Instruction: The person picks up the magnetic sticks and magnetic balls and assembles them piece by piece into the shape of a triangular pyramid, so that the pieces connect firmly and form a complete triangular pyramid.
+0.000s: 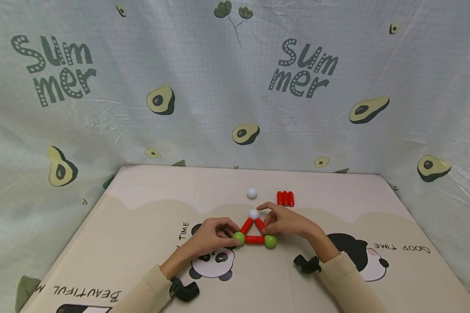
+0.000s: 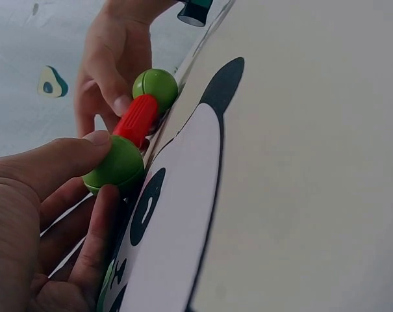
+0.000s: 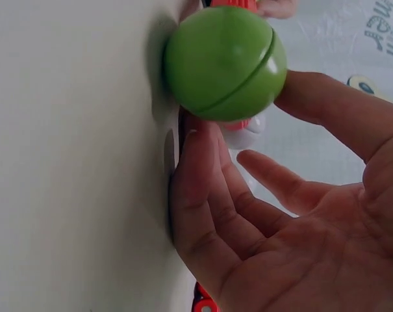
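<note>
Flat on the table lies a triangle of three red rods point(image 1: 254, 240) joined by balls: a white ball point(image 1: 253, 214) at the far corner, a left green ball point(image 1: 239, 238) and a right green ball point(image 1: 270, 241) nearer. My left hand point(image 1: 216, 234) pinches the left green ball between thumb and fingers, seen closely in the left wrist view. With my right hand point(image 1: 283, 221) I hold the right green ball point(image 3: 225, 62), thumb on one side and lower fingers on the other. Its index finger stretches toward the white ball; the ball hides some fingertips.
Beyond the triangle sit a loose white ball point(image 1: 252, 193) and, to its right, three red rods point(image 1: 285, 198) side by side. A printed cloth covers the table point(image 1: 149, 187). Behind its far edge hangs a patterned curtain point(image 1: 203, 130).
</note>
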The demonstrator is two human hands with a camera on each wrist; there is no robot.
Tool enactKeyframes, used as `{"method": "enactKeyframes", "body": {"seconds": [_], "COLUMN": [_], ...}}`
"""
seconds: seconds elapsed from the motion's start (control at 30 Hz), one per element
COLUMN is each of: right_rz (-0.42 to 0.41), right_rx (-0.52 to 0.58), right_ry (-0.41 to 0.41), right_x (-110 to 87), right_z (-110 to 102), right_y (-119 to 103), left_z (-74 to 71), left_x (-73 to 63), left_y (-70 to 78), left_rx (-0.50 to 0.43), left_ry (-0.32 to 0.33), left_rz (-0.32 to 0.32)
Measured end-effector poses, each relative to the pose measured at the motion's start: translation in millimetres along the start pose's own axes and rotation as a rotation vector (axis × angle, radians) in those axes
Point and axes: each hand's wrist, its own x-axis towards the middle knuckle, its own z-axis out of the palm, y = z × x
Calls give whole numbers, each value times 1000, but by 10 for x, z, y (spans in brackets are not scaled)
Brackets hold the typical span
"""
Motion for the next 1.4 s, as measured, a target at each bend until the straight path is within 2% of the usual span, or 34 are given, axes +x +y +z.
{"method": "enactKeyframes", "body": {"seconds": [0.23, 0.53, 0.67, 0.9, 1.17, 1.4], "right_rz": [27, -19, -50, -104, -26, 50], "right_rx": [-13, 30, 19, -40, -70, -112], "right_ry": [14, 77, 135, 283, 419, 453], "right_x": [-45, -82, -105, -150, -164, -135], "right_z": [-43, -141, -203, -317, -476, -678], "right_y": [-35, -32, -39, -27, 53, 142], "left_z": [-2, -4, -12, -12, -2, -5], "left_x": [-2, 1, -13, -24, -26, -31], "left_y": [0, 6, 20, 24, 21, 15], "left_rx": [8, 13, 8, 0, 3, 6], "left_ry": [-1, 4, 2, -9, -10, -6], "left_rz": [-2, 6, 2, 11, 8, 11]}}
